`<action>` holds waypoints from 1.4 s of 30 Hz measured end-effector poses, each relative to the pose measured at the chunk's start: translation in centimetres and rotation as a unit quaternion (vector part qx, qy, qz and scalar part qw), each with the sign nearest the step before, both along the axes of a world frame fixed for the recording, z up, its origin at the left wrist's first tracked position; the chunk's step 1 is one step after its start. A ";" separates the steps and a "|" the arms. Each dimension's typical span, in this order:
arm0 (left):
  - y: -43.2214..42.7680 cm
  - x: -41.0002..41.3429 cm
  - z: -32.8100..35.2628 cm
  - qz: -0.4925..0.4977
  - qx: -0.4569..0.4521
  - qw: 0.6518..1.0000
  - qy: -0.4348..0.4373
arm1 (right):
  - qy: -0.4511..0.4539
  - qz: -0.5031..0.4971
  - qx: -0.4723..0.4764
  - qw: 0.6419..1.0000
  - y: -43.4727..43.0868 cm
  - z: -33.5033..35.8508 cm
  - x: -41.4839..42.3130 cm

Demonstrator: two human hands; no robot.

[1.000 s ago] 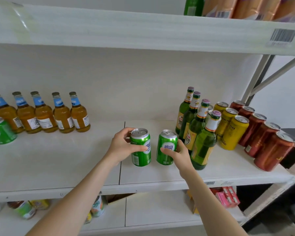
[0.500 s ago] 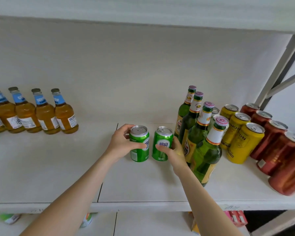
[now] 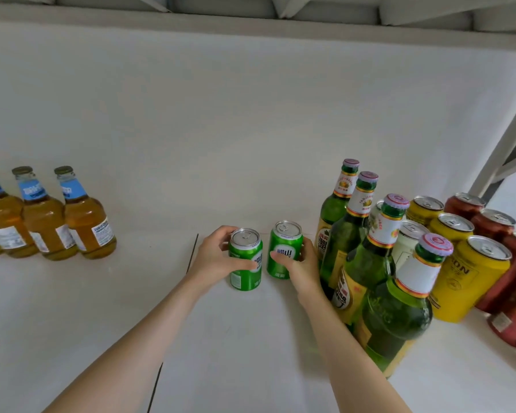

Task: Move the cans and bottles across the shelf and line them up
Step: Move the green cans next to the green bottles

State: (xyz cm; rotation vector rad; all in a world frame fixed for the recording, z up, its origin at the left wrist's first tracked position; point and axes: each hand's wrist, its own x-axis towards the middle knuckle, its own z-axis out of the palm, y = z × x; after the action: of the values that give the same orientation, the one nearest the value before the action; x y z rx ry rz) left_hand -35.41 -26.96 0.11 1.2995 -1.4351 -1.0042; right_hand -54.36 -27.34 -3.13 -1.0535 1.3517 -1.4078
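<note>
The left hand [image 3: 212, 257] still grasped one green aluminium can [image 3: 246, 265], the right hand [image 3: 303, 269] its twin [image 3: 285, 248]; both had slid toward twelve o'clock, nearly aligned beside the green glass bottles [image 3: 352, 234].

the green cans [image 3: 246, 265] are glossy metal with bare silver tops. the green bottles [image 3: 396, 317] are shiny glass with paper labels. the shelf [image 3: 72, 308] looks matt white.

Both bare forearms [image 3: 149, 338] reach up and inward from the lower edge. The left hand [image 3: 213, 257] curls round a green can [image 3: 246, 281] — thumb across its front — well left of the green bottles [image 3: 344, 248]. The right hand [image 3: 303, 266] wraps a second can [image 3: 286, 239], just beside those bottles.
</note>
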 end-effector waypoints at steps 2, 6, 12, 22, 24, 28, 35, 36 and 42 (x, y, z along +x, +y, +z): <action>-0.6 0.1 -0.2 0.003 -0.003 1.000 -0.006 | -0.002 -0.001 -0.003 1.000 -0.8 -0.2 0.2; -1.2 0.6 -0.6 0.002 -0.001 1.000 -0.005 | -0.004 0.000 -0.007 1.000 -1.7 -0.7 0.5; -1.1 1.0 -0.8 -0.008 -0.012 1.000 -0.010 | 0.006 0.005 -0.013 1.000 -2.1 -1.2 0.5; -0.5 2.2 -0.9 -0.061 0.020 0.997 0.043 | 0.039 0.024 -0.023 0.999 0.1 -2.0 -0.2; -0.2 2.3 -0.8 -0.063 0.048 0.994 0.071 | 0.036 0.011 -0.020 0.999 1.1 -2.1 -0.3; 0.0 2.3 -0.6 -0.059 0.074 0.993 0.075 | 0.059 -0.031 -0.013 0.998 3.0 -2.5 0.0; 1.2 1.6 -0.6 -0.089 0.078 0.990 0.076 | 0.113 0.084 -0.039 0.989 4.9 -2.9 1.2; 1.5 1.5 -0.6 -0.094 0.079 0.990 0.073 | 0.119 0.095 -0.046 0.987 5.1 -2.9 1.3; 3.6 -0.3 -0.2 -0.124 0.102 0.985 0.054 | 0.087 0.114 -0.053 0.988 7.4 -2.6 0.8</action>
State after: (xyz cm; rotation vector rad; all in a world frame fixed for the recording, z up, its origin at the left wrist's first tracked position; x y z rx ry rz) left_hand -35.71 -23.31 -0.08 1.2076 -1.4647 -1.3979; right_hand -53.54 -19.94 -5.75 -1.3819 1.2434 -1.2518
